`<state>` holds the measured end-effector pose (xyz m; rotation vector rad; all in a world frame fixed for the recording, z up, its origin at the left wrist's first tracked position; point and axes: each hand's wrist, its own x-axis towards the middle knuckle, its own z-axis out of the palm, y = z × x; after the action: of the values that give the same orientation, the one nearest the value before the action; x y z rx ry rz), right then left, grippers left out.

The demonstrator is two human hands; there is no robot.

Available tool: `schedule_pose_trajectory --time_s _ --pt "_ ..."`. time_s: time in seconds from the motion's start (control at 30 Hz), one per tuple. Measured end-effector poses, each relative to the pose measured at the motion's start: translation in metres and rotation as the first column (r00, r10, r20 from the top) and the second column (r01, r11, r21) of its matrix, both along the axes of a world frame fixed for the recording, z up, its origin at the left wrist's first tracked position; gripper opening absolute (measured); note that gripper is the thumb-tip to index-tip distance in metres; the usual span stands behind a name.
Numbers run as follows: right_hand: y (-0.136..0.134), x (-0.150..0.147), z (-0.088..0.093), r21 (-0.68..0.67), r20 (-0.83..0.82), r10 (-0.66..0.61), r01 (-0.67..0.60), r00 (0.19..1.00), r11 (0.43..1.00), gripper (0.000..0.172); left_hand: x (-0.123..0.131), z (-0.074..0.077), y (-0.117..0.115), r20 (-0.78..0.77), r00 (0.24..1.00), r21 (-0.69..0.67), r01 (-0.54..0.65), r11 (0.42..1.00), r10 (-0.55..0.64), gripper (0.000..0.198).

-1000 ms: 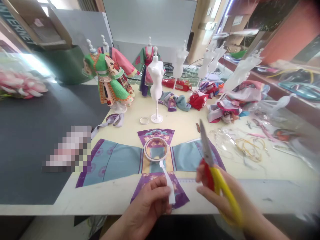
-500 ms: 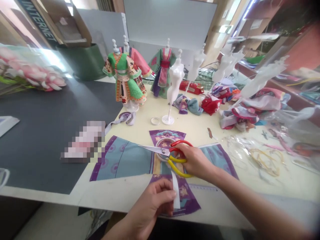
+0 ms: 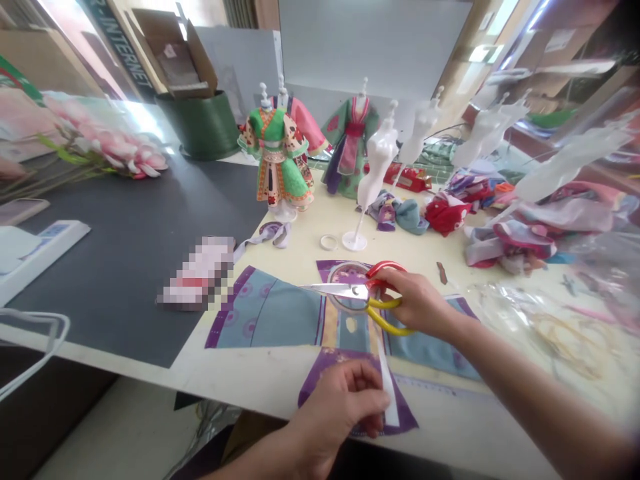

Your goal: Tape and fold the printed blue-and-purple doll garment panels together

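My right hand (image 3: 420,303) grips scissors (image 3: 357,292) with one red and one yellow handle loop. Their silver blades point left and look nearly closed. Just behind the scissors a clear-rimmed tape roll (image 3: 334,305) shows; whether my right hand also holds it, I cannot tell. A narrow white tape strip (image 3: 391,393) runs down from beside the yellow loop. Its lower part is pinched by my closed left hand (image 3: 355,400). Beneath both hands lies a flat cross-shaped garment piece (image 3: 293,307), blue-grey with purple patterned ends.
Behind stand a bare white mannequin (image 3: 380,160) and small dressed mannequins, one in a green dress (image 3: 280,157). Small garments (image 3: 520,233) and clear plastic (image 3: 510,313) are heaped right. A blurred-out pink object (image 3: 200,273) lies left, a small ring (image 3: 329,242) farther back.
The view has turned left, so everything sits farther right in the picture. My left hand and the tape strip have shifted slightly right over the garment piece. My right hand still holds the scissors.
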<state>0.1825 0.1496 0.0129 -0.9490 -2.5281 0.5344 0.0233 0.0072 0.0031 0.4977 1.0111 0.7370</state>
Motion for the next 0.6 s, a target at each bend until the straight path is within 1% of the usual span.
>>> schedule_pose_trajectory --time_s 0.07,0.17,0.27,0.33,0.4,0.43,0.5,0.53,0.57,0.6 --pt "0.004 -0.001 -0.007 -0.009 -0.013 0.041 -0.041 0.999 0.999 0.035 0.003 0.001 0.001 -0.007 1.0 -0.001 -0.011 1.0 0.011 0.009" --pt "0.008 -0.002 -0.016 -0.036 -0.037 0.084 -0.086 0.996 0.996 0.034 0.006 0.0 0.002 -0.019 1.0 -0.012 -0.019 1.0 0.018 0.009" --pt "0.008 -0.002 -0.017 -0.075 -0.065 0.072 -0.077 0.995 0.994 0.032 0.008 0.0 0.003 -0.019 1.0 -0.031 -0.021 0.999 0.02 0.01" --pt "0.004 0.002 -0.012 -0.096 -0.094 0.011 -0.02 0.996 0.995 0.03 0.009 0.0 0.003 -0.012 1.0 -0.039 -0.022 0.999 0.022 0.011" --pt "-0.006 0.009 -0.005 -0.105 -0.119 -0.079 0.066 0.99 0.992 0.028 0.01 0.0 0.003 0.009 1.0 -0.045 -0.03 0.999 0.03 0.011" --pt "-0.013 0.014 -0.001 -0.124 -0.134 -0.13 0.114 0.982 0.986 0.024 0.01 0.0 0.003 0.029 0.999 -0.044 -0.032 0.998 0.034 0.01" --pt "-0.036 0.027 0.005 -0.207 -0.154 -0.222 0.189 0.963 0.96 0.016 0.01 -0.002 0.003 0.081 0.996 -0.046 -0.038 0.998 0.041 0.009" --pt "-0.05 0.034 0.007 -0.375 -0.207 -0.299 0.207 0.932 0.904 0.014 0.011 -0.003 0.003 0.108 0.993 -0.048 -0.038 0.998 0.043 0.009" --pt "-0.066 0.042 0.009 -0.559 -0.235 -0.358 0.175 0.904 0.81 0.021 0.011 -0.005 0.003 0.132 0.99 -0.052 -0.035 0.998 0.041 0.008" --pt "-0.082 0.05 0.01 -0.691 -0.238 -0.411 0.144 0.88 0.709 0.024 0.011 -0.006 0.003 0.152 0.988 -0.058 -0.029 0.998 0.037 0.007"
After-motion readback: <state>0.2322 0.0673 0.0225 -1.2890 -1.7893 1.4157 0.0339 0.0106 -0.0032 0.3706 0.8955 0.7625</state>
